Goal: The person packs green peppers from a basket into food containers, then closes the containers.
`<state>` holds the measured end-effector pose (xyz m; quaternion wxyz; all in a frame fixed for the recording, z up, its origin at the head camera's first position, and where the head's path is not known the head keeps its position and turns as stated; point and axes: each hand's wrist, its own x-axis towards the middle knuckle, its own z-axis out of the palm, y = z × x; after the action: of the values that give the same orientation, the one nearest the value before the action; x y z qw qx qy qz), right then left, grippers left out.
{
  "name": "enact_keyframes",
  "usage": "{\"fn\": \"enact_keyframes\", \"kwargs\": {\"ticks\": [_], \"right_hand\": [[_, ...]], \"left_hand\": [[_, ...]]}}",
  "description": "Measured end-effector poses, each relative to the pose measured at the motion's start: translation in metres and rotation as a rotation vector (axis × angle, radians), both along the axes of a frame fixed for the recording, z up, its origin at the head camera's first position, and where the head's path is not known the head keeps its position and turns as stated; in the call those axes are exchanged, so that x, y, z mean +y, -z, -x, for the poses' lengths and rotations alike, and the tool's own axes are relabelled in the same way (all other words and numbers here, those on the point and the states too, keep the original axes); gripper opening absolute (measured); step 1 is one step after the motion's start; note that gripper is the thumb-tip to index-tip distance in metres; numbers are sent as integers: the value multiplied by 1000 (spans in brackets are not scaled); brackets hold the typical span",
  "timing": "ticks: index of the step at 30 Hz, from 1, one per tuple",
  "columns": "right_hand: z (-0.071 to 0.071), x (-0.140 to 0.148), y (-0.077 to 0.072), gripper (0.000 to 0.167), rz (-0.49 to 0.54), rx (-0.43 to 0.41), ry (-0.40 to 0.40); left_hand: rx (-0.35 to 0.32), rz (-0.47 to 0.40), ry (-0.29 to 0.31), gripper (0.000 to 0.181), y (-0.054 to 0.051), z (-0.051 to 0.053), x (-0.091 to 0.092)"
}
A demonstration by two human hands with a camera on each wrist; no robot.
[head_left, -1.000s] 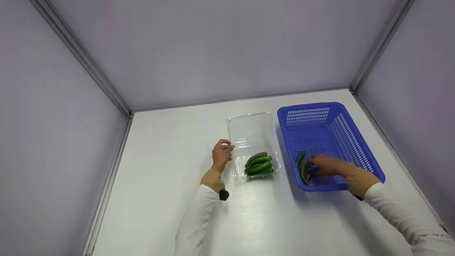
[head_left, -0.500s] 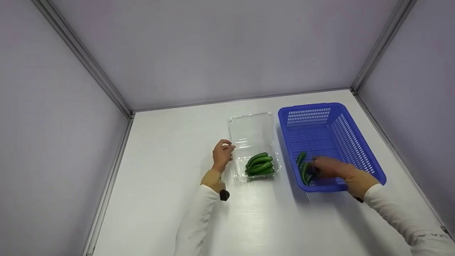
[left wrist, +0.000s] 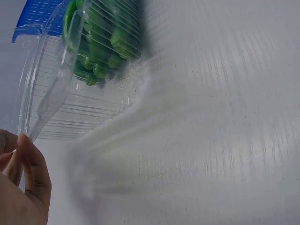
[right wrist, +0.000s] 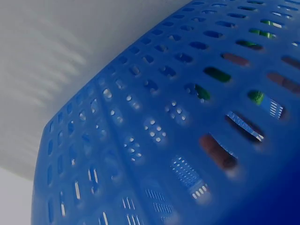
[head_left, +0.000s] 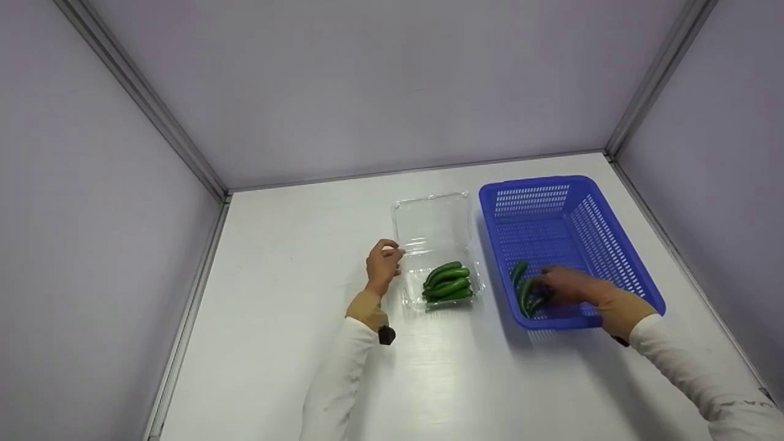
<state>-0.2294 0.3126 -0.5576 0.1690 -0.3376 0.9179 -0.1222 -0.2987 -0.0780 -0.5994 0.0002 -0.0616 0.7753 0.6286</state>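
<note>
My left hand (head_left: 384, 267) pinches the left edge of a clear plastic clamshell box (head_left: 432, 223) near its hinge; the left wrist view shows thumb and finger on the rim. The box lies with its lid folded back. In its near half is a pile of slim, curved green vegetables (head_left: 447, 282), like long peppers or small cucumbers. My right hand (head_left: 566, 286) reaches down into a blue plastic basket (head_left: 496, 245), with its fingertips at a few loose green vegetables (head_left: 525, 297). Its grip is hidden; the right wrist view shows only bits of fingers and green through the basket wall (right wrist: 154, 108).
Basket and box stand side by side on a white table (head_left: 294, 275), the basket on the right with a narrow gap between. Pale panels (head_left: 392, 92) enclose the table at the back and both sides. The basket's raised rim lies under the right forearm.
The right hand's fingers have shifted slightly inside the basket, and the green vegetable at the fingertips has moved a little to the right. The left hand and the clamshell box stay still.
</note>
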Motion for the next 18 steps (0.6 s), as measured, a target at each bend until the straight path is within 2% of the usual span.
{"fn": "enact_keyframes", "kwargs": {"ticks": [9, 18], "right_hand": [[3, 6, -10, 26, -16, 15, -1], [14, 7, -31, 20, -66, 26, 61]], "left_hand": [[-6, 9, 14, 22, -1, -1, -1], [16, 3, 13, 18, -2, -2, -1]]}}
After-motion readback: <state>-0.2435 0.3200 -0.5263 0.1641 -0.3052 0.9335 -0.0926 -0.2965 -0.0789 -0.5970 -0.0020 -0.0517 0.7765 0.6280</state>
